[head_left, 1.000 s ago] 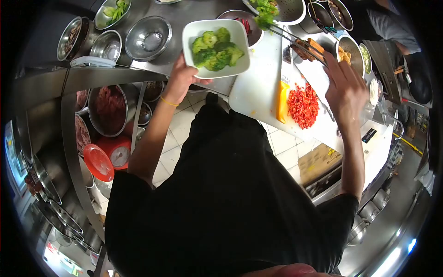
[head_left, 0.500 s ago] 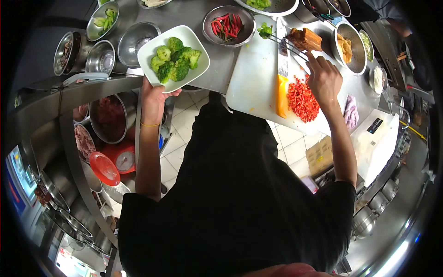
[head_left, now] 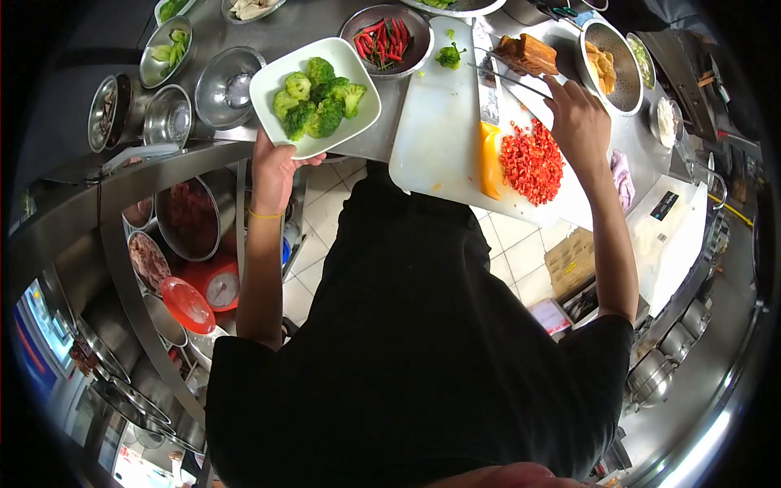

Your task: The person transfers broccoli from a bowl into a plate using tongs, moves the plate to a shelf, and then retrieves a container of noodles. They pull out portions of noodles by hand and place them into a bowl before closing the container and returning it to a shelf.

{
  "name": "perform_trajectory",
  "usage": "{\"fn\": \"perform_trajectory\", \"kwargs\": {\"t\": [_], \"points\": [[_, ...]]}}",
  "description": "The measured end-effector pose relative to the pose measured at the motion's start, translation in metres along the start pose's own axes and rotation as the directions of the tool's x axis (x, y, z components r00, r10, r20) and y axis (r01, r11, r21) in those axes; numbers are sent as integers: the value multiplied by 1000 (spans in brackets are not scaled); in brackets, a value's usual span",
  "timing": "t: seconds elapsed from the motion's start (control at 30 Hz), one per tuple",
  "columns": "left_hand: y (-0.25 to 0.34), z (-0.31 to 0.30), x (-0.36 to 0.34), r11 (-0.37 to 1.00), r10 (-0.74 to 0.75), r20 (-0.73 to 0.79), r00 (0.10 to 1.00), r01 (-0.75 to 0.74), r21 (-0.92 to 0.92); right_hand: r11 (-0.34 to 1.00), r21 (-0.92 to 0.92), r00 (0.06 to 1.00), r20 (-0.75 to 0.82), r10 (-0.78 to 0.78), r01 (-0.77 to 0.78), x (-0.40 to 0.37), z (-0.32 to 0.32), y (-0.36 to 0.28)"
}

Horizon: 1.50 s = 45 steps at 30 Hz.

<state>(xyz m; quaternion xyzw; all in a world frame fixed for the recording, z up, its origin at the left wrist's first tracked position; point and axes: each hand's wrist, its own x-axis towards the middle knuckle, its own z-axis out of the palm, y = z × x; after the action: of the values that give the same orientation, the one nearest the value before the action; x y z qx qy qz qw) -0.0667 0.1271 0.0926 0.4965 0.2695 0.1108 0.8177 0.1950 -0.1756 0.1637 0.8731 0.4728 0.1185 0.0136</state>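
Note:
My left hand point(head_left: 275, 172) grips the near edge of a white square bowl point(head_left: 370, 114), which holds several green broccoli florets point(head_left: 313, 102). Closed round a pair of thin metal chopsticks point(head_left: 517, 80), my right hand point(head_left: 580, 122) is above the right side of the white cutting board point(head_left: 427, 138). The chopsticks' tips point left, towards a lone broccoli piece point(head_left: 449, 56) lying on the board. Near my right hand are a brown block of meat point(head_left: 527, 55), a pile of chopped red chilies point(head_left: 533, 163) and a knife with a yellow handle point(head_left: 490, 159).
A metal bowl point(head_left: 350, 34) of whole red chilies stands behind the board. Metal bowls point(head_left: 229, 87) are at the left. A colander point(head_left: 612, 67) with yellow pieces and a purple cloth point(head_left: 622, 179) are at the right. A red scale point(head_left: 221, 285) sits on the lower left shelf.
The chopstick tips have come off the lone broccoli piece, which now lies on the board. The whole view has shifted slightly, and the white bowl appears a little further right.

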Motion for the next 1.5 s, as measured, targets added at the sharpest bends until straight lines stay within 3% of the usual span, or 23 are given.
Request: {"fn": "perform_trajectory", "kwargs": {"t": [0.13,0.3,0.43,0.5,0.53,0.63,0.87,0.93,0.97,1.03,1.1,1.2,1.43,1.5], "points": [[1,0,-2,1000,10,24,1000,-10,-9,988,-109,994,12,-111,112,13,12,3],[1,-1,-5,1000,13,9,1000,-14,12,989,-119,997,10,-83,83,27,21,12],[-1,-3,-9,999,28,-12,1000,-28,18,996,-59,996,64,66,-62,32,13,9],[0,-1,-11,999,52,-31,998,-52,-3,948,76,907,322,270,-309,36,7,0],[-1,-3,-11,999,53,-31,998,-53,-5,926,188,912,319,259,-329,36,17,6],[-2,-7,-11,999,34,6,999,-34,-6,860,236,847,416,331,-452,46,32,13],[0,-5,-12,999,47,0,999,-47,-12,842,280,833,465,301,-461,54,50,33],[-1,-5,-12,999,48,1,999,-48,-18,920,174,928,197,317,-352,51,39,32],[0,-4,-12,998,57,-11,998,-57,-17,920,174,928,197,316,-350,49,34,29],[0,-4,-11,998,67,-22,997,-68,-17,961,-9,948,158,276,-278,46,24,19],[1,-5,-10,999,47,-5,999,-47,-9,967,-24,946,204,253,-253,41,16,15],[3,-3,-9,999,44,-16,999,-45,-31,925,97,884,346,315,-368,37,0,9],[2,-6,-7,999,25,23,999,-24,-40,910,134,864,393,316,-393,29,6,6],[0,-8,-6,998,24,38,999,-22,-51,923,110,895,310,321,-369,32,11,6]]}}
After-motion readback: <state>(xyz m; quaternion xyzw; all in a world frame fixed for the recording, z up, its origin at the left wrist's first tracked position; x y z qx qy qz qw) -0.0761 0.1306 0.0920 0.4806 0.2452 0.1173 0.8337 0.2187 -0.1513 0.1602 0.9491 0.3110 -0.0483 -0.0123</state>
